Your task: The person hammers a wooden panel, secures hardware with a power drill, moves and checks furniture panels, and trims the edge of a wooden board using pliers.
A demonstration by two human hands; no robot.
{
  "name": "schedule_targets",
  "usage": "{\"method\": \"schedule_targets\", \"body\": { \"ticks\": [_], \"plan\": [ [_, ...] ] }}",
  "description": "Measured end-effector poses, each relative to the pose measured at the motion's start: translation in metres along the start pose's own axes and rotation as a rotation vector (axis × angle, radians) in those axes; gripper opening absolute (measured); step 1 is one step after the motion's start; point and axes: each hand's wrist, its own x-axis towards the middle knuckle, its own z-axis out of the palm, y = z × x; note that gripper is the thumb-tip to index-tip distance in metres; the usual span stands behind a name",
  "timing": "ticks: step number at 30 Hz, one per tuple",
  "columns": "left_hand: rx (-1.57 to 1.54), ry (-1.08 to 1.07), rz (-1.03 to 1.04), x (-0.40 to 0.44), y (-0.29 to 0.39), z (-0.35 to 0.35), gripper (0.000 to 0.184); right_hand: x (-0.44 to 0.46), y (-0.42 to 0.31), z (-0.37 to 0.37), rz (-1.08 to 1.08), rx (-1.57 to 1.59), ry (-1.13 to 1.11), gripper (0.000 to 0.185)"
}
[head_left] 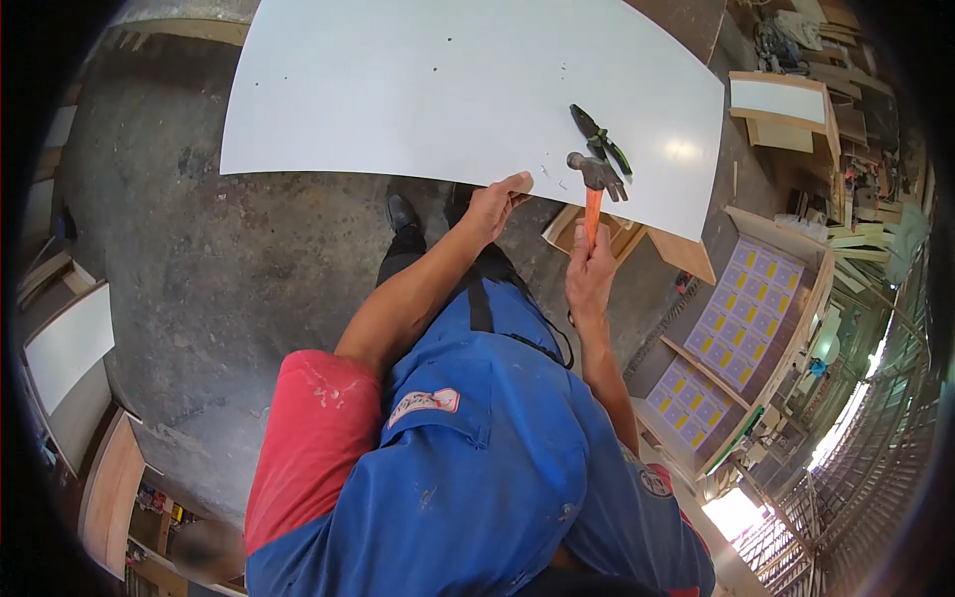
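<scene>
My right hand (591, 277) is wrapped round the orange handle of a claw hammer (594, 204). The hammer's dark metal head lies over the near edge of a large white board (398, 119). My left hand (495, 207) grips that same edge further left, thumb on top and fingers partly hidden beneath. Black and green pliers (601, 140) rest on the board just beyond the hammer head. Between the left thumb and the hammer lie a few tiny slivers, too small to name. Several small dark specks dot the board.
Under the board's right side stands a wooden frame or drawer (627, 237). To the right is a wooden cabinet part (741, 308) with a yellow-and-lilac patterned panel. Wood offcuts (865, 244) are piled beyond it. White-topped furniture (72, 343) stands at left on the concrete floor (189, 289).
</scene>
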Motion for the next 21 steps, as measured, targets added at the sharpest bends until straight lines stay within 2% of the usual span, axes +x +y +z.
{"method": "schedule_targets", "body": {
  "ticks": [3, 7, 9, 16, 18, 21],
  "plan": [
    [0.011, 0.005, 0.004, 0.0, -0.002, -0.001, 0.033, 0.005, 0.022, 0.011, 0.003, -0.122, -0.12, 0.027],
    [0.01, 0.016, -0.009, 0.001, 0.002, 0.0, 0.035, 0.005, 0.011, 0.006, 0.056, -0.128, -0.142, 0.026],
    [0.003, 0.018, 0.001, -0.004, 0.004, 0.005, 0.035, 0.002, 0.004, 0.003, -0.009, -0.054, -0.007, 0.025],
    [0.008, 0.033, -0.021, 0.006, 0.0, -0.003, 0.035, 0.009, 0.023, 0.01, 0.008, -0.181, -0.133, 0.026],
    [0.014, 0.022, -0.029, 0.004, -0.004, -0.005, 0.036, 0.001, 0.01, 0.003, -0.019, -0.067, -0.042, 0.026],
    [0.005, 0.018, -0.013, 0.0, 0.001, 0.0, 0.035, -0.003, 0.015, 0.011, -0.062, -0.085, 0.018, 0.025]
  ]
}}
